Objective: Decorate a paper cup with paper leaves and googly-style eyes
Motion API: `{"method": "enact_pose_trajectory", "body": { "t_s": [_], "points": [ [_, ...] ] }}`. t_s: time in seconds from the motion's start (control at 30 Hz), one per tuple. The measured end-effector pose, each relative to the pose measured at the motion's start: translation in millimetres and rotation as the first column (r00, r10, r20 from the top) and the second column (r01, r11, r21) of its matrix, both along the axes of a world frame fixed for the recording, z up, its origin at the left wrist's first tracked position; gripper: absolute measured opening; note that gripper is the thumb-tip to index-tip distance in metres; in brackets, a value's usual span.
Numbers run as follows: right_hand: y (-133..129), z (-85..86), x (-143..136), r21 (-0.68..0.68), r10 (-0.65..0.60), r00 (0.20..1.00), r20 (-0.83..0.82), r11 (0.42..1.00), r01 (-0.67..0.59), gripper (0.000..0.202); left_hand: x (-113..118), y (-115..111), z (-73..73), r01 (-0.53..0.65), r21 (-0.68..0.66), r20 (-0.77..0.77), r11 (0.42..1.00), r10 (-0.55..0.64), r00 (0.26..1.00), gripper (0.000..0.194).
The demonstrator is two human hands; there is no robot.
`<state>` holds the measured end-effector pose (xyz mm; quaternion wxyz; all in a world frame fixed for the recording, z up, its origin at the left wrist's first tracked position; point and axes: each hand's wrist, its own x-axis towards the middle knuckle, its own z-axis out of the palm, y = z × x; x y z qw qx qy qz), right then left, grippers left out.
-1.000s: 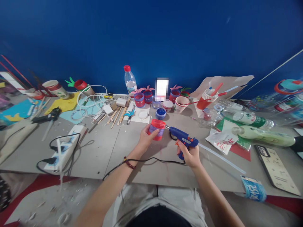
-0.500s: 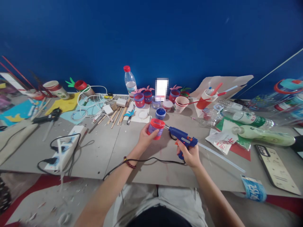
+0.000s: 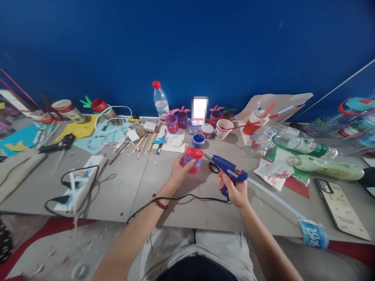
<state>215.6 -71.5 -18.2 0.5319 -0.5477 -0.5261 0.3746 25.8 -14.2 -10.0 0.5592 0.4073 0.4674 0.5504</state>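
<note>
My left hand [image 3: 181,170] is wrapped around a small red cup [image 3: 197,153] with a purple band, held above the table. In my right hand [image 3: 236,190] is a blue glue gun [image 3: 229,168], its metal nozzle pointing left toward the cup but apart from it. A long clear glue stick [image 3: 275,197] sticks out of the gun's back end, and a black cord [image 3: 190,196] runs from its grip across to the left. Behind the cup stands an open jar of blue paint [image 3: 198,140]. Black scissor handles [image 3: 214,168] show partly behind the gun.
Painted cups [image 3: 172,124] with paper leaves line the blue wall beside a plastic bottle [image 3: 161,103]. At left lie a power strip [image 3: 80,183] and another, black glue gun [image 3: 60,144]. Clear bottles [image 3: 310,146] and a phone [image 3: 341,208] are at right.
The glue gun has drawn back to the right, its nozzle leaving the cup's rim. My left hand keeps the cup in nearly the same place, turned slightly.
</note>
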Motion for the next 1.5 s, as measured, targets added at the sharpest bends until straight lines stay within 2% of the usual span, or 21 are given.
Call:
{"method": "enact_pose_trajectory", "body": {
  "t_s": [0.23, 0.57, 1.2, 1.5],
  "points": [
    [-1.4, -5.2, 1.7, 0.009, 0.033, 0.999, -0.02, 0.999, -0.033, 0.033, 0.5, 0.9, -4.6, 0.056, -0.112, 0.141, 0.992, -0.039, 0.989, 0.046],
    [-1.8, -6.2, 1.4, 0.044, 0.068, 0.997, 0.032, 0.997, -0.069, 0.032, 1.6, -0.7, -1.9, 0.159, -0.162, 0.228, 0.974, -0.12, 0.966, 0.045],
    [-1.3, -8.0, 0.6, 0.072, 0.072, 0.995, 0.071, 0.994, -0.077, 0.028, 3.2, -0.6, 1.1, 0.197, -0.164, 0.238, 0.967, -0.155, 0.959, 0.042],
    [-0.5, -6.8, -0.2, 0.078, 0.063, 0.996, 0.065, 0.995, -0.068, 0.031, 2.6, -0.4, -2.7, 0.205, -0.148, 0.26, 0.968, -0.162, 0.952, 0.043]
  ]
}}
